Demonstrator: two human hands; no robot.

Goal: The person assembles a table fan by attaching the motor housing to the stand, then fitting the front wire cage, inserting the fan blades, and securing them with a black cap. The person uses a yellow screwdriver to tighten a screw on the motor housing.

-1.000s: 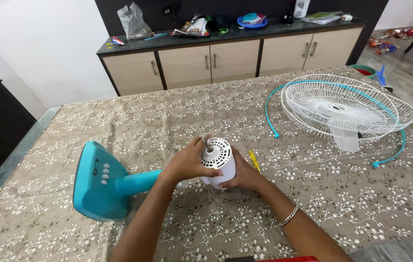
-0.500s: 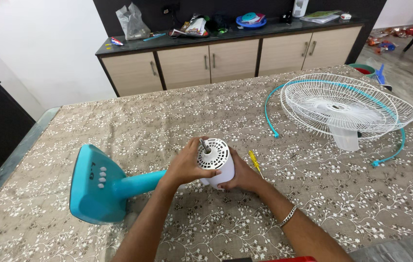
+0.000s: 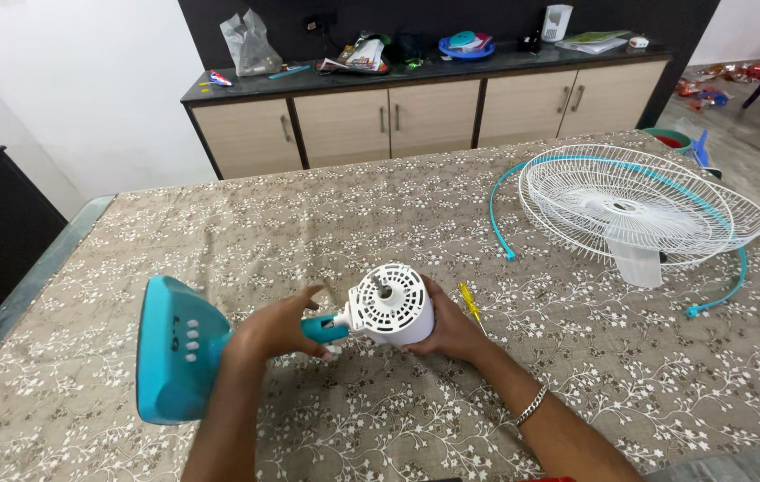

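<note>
Disassembly state is being recorded on a table [image 3: 576, 357] covered with a floral cloth. A white fan motor housing [image 3: 393, 305] is being held near the table's middle, its vented face turned upward. The right hand [image 3: 451, 332] is being cupped against the housing's right side, fingers curled around it. The left hand [image 3: 277, 328] is being closed around the teal neck [image 3: 322, 328], which is joined to the housing's left side. The long axis is running left to right, from the teal base [image 3: 174, 348] through the neck to the housing. A yellow screwdriver [image 3: 470, 298] is lying just beside the right hand. The white fan guard [image 3: 639, 205] is lying well apart, at the far right.
</note>
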